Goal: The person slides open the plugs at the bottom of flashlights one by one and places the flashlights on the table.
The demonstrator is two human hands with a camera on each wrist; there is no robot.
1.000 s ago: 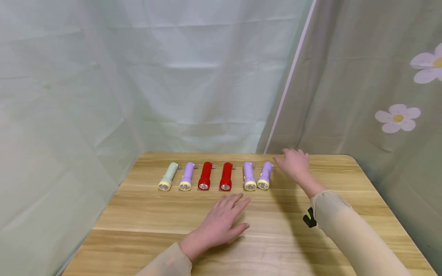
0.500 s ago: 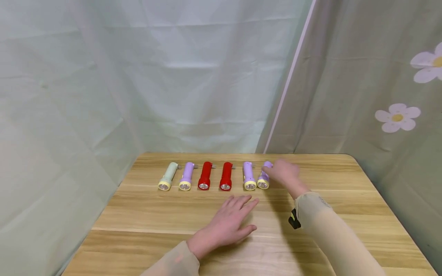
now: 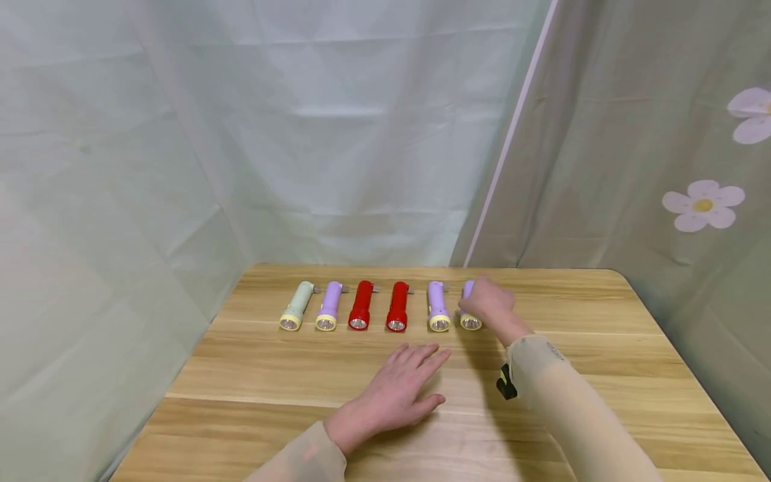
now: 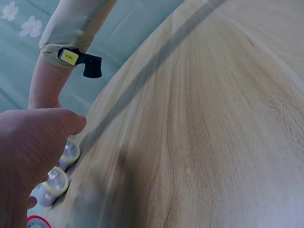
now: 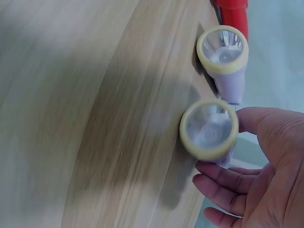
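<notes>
My right hand holds the rightmost purple flashlight by its body, thumb on one side and fingers on the other. In the head view, the hand hides part of that flashlight. Just left of it lies another purple flashlight with a yellow rim, a small gap between the two. My left hand is at the middle of the table, fingers spread and holding nothing, in front of the row.
Farther left in the row lie two red flashlights, a purple flashlight and a pale green flashlight, lenses facing me. Curtains stand behind the wooden table.
My right hand has moved left and down onto the rightmost purple flashlight and taken hold of it. That flashlight has shifted slightly right, widening the gap beside it. My left hand moved slightly right.
</notes>
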